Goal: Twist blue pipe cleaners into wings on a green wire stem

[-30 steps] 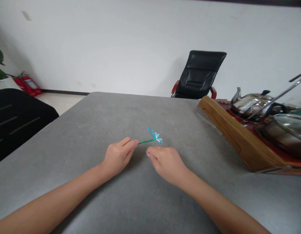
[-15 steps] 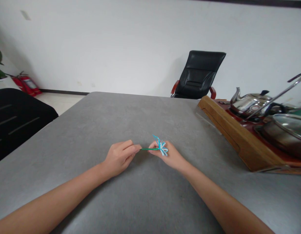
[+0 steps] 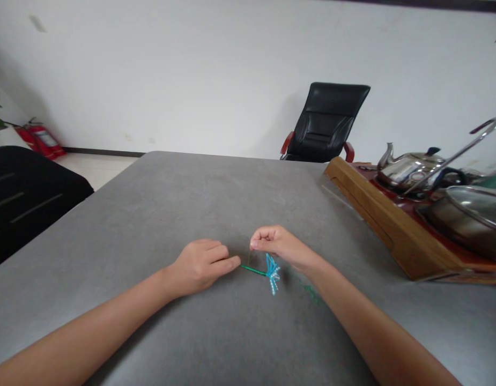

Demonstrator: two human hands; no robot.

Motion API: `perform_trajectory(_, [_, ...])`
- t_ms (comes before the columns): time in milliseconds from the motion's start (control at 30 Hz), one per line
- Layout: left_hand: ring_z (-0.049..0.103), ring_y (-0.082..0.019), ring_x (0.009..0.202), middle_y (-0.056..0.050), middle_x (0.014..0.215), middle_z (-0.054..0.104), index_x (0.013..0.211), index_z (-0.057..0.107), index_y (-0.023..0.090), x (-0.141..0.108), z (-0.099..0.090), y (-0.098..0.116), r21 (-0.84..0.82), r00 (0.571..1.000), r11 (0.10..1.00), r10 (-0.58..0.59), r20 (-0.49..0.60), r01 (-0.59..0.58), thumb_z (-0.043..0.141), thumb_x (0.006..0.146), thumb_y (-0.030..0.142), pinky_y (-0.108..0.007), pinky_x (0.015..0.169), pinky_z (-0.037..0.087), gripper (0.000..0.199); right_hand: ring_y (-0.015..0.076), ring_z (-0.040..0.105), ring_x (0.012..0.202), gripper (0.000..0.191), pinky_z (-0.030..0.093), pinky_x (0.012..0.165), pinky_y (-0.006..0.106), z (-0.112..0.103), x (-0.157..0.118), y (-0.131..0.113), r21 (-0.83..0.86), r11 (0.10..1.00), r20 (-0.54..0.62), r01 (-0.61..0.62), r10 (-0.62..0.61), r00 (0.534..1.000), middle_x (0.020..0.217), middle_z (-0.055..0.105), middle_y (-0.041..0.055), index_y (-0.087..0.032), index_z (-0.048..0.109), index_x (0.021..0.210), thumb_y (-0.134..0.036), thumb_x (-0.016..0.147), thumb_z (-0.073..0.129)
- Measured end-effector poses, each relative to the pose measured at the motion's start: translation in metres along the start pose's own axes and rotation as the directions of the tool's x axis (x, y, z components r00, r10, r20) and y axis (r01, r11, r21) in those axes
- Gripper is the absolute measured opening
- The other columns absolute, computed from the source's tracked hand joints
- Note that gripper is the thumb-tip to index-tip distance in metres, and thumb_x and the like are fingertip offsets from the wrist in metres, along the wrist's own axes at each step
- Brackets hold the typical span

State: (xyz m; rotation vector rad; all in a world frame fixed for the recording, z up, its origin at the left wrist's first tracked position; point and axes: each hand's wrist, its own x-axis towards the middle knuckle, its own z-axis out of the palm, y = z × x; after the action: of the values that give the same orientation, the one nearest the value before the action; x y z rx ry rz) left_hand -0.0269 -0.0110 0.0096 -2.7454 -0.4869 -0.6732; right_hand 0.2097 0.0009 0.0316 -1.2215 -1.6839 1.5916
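Observation:
A small beaded flower (image 3: 272, 276) has blue and white looped petals and a thin green-wrapped stem (image 3: 253, 269). My left hand (image 3: 205, 268) is closed, its thumb and forefinger pinching the free end of that stem, so the flower head points right, just over the table. Above the stem, my right hand (image 3: 272, 242) is closed in a pinch on a fine thread (image 3: 249, 255), which runs down to the stem. Its fingers are apart from the flower. Some blurred green strands (image 3: 311, 292) show beside my right forearm.
The grey table (image 3: 183, 187) spreads around my hands. On the right a wooden tea tray (image 3: 364, 222) carries a steel kettle (image 3: 408, 169) and a lidded pot (image 3: 465, 214). A black office chair (image 3: 330, 120) stands behind the table, another dark chair (image 3: 30, 198) at the left.
My right hand has let go of the flower near its head and moved up, now pinching a thread. The flower has tilted and sunk slightly; my left hand has shifted a little right and nearer.

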Motion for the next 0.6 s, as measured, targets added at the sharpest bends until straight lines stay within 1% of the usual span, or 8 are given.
perform_trajectory(133, [0.043, -0.013, 0.056, 0.002, 0.065, 0.051, 0.102, 0.057, 0.02, 0.001, -0.001, 0.001, 0.046, 1.0, 0.999, -0.001, 0.029, -0.001, 0.039, 0.092, 0.014, -0.027, 0.051, 0.031, 0.022, 0.0068, 0.031, 0.048, 0.021, 0.022, 0.048, 0.022, 0.001, -0.004, -0.006, -0.067, 0.995, -0.033, 0.067, -0.069, 0.997, 0.052, 0.04, -0.0069, -0.014, 0.061, 0.068, -0.035, 0.074, 0.062])
perform_trajectory(233, [0.044, -0.013, 0.056, 0.002, 0.065, 0.051, 0.1, 0.058, 0.02, 0.001, -0.001, 0.001, 0.056, 0.998, 0.998, -0.035, 0.061, 0.031, 0.04, 0.093, 0.015, -0.027, 0.052, 0.032, 0.02, 0.0071, 0.031, 0.047, 0.019, 0.022, 0.046, 0.022, 0.006, -0.011, -0.013, -0.204, 0.972, -0.077, 0.119, -0.138, 0.987, 0.05, 0.037, -0.0073, -0.015, 0.061, 0.069, -0.032, 0.078, 0.059])
perform_trajectory(300, [0.045, -0.013, 0.057, 0.002, 0.065, 0.051, 0.099, 0.058, 0.02, 0.0, -0.001, 0.002, 0.061, 0.996, 0.997, -0.058, 0.067, 0.054, 0.04, 0.093, 0.015, -0.027, 0.052, 0.032, 0.019, 0.0072, 0.033, 0.047, 0.019, 0.022, 0.046, 0.021, 0.011, -0.017, -0.02, -0.331, 0.934, -0.107, 0.134, -0.179, 0.978, 0.05, 0.038, -0.0071, -0.016, 0.062, 0.07, -0.029, 0.082, 0.055])
perform_trajectory(367, [0.045, -0.013, 0.056, 0.002, 0.064, 0.051, 0.1, 0.058, 0.019, 0.0, 0.0, 0.002, 0.073, 0.995, 0.994, -0.083, 0.048, 0.079, 0.04, 0.093, 0.016, -0.027, 0.051, 0.032, 0.019, 0.0078, 0.041, 0.051, 0.018, 0.026, 0.049, 0.021, 0.017, -0.024, -0.027, -0.489, 0.856, -0.127, 0.168, -0.26, 0.957, 0.053, 0.046, -0.0056, -0.017, 0.063, 0.071, -0.024, 0.084, 0.054])
perform_trajectory(467, [0.045, -0.013, 0.054, 0.002, 0.064, 0.051, 0.103, 0.058, 0.019, -0.001, 0.002, 0.002, 0.102, 0.99, 0.985, -0.14, 0.009, 0.138, 0.04, 0.093, 0.016, -0.026, 0.05, 0.031, 0.021, 0.0099, 0.054, 0.065, 0.016, 0.034, 0.06, 0.022, 0.024, -0.032, -0.037, -0.681, 0.694, -0.09, 0.233, -0.395, 0.914, 0.068, 0.061, -0.0025, -0.018, 0.064, 0.076, -0.019, 0.087, 0.053])
perform_trajectory(533, [0.047, -0.013, 0.055, 0.002, 0.065, 0.051, 0.104, 0.058, 0.019, -0.003, 0.004, 0.001, 0.121, 0.983, 0.975, -0.185, -0.017, 0.185, 0.041, 0.092, 0.015, -0.025, 0.051, 0.033, 0.022, 0.0114, 0.058, 0.07, 0.017, 0.035, 0.064, 0.023, 0.028, -0.036, -0.04, -0.759, 0.606, -0.06, 0.239, -0.43, 0.901, 0.074, 0.064, -0.0007, -0.017, 0.064, 0.079, -0.019, 0.089, 0.05])
perform_trajectory(600, [0.049, -0.013, 0.058, 0.001, 0.066, 0.053, 0.104, 0.059, 0.018, -0.004, 0.005, 0.0, 0.135, 0.973, 0.964, -0.225, -0.042, 0.229, 0.041, 0.091, 0.013, -0.025, 0.052, 0.035, 0.023, 0.0127, 0.06, 0.073, 0.019, 0.036, 0.065, 0.023, 0.031, -0.039, -0.04, -0.807, 0.546, -0.041, 0.223, -0.429, 0.902, 0.077, 0.066, 0.0008, -0.017, 0.064, 0.082, -0.02, 0.091, 0.048])
